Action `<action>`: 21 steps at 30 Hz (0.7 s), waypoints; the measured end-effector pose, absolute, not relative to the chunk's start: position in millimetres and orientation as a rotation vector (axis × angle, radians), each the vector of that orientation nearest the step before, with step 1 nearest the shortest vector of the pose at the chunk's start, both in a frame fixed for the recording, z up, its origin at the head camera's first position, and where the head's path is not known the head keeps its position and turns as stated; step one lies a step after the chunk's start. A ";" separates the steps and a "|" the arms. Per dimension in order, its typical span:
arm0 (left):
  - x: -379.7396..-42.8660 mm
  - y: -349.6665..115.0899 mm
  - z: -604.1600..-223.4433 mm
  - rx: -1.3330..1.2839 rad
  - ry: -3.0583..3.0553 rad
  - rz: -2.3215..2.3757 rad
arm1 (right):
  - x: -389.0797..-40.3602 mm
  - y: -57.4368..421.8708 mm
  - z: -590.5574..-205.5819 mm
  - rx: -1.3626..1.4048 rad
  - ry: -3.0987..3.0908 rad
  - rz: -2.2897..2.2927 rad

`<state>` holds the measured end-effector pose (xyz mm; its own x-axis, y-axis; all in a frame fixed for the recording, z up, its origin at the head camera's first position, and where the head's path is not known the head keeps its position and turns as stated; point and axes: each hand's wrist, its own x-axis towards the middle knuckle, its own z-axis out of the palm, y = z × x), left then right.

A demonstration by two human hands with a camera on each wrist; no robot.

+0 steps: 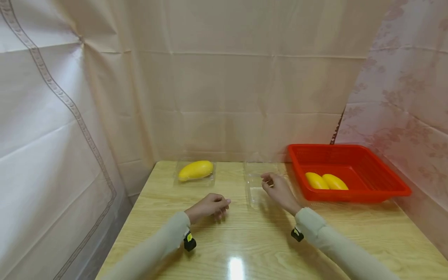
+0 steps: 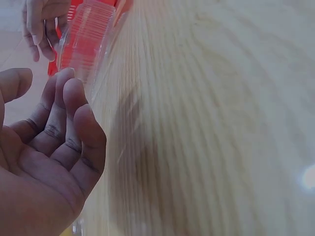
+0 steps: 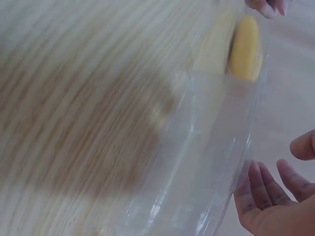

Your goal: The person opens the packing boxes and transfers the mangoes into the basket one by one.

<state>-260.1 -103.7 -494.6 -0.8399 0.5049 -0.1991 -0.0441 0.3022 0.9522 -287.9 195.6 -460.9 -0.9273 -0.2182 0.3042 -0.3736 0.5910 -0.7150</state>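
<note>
A clear plastic clamshell box (image 1: 257,196) lies on the table under my right hand (image 1: 278,190). The right fingers bend loosely at its edge, thumb apart from them and nothing gripped; in the right wrist view the fingertips (image 3: 253,169) are right beside the plastic wall. My left hand (image 1: 210,206) hovers over the table to the left of that box. Its fingers (image 2: 86,128) are relaxed and the palm holds nothing. Farther back on the left, a yellow mango-like fruit (image 1: 196,170) sits in another clear plastic box (image 1: 212,181).
On the right stands a red plastic basket (image 1: 353,196) with two yellow fruits (image 1: 325,181) inside. The wooden table (image 1: 210,249) meets a beige curtain (image 1: 217,85) at its back edge, with more cloth hanging on both sides.
</note>
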 end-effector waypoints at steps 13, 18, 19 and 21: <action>-224.4 -140.4 -482.2 0.436 2.095 1.573 | -255.9 169.3 -459.3 0.543 -2.617 1.425; -213.2 -145.9 -479.9 0.379 2.080 1.586 | -244.1 164.6 -461.8 0.584 -2.614 1.411; -211.0 -146.5 -479.4 0.372 2.077 1.589 | -241.6 164.0 -462.0 0.603 -2.609 1.396; -207.6 -147.4 -479.2 0.361 2.070 1.595 | -236.9 162.7 -462.3 0.651 -2.589 1.375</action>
<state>-207.6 -147.4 -479.2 -0.8406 0.4934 -0.2234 -0.0903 0.2790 0.9560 -236.9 162.7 -462.3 -0.8967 -0.3089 0.3169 -0.4356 0.4892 -0.7556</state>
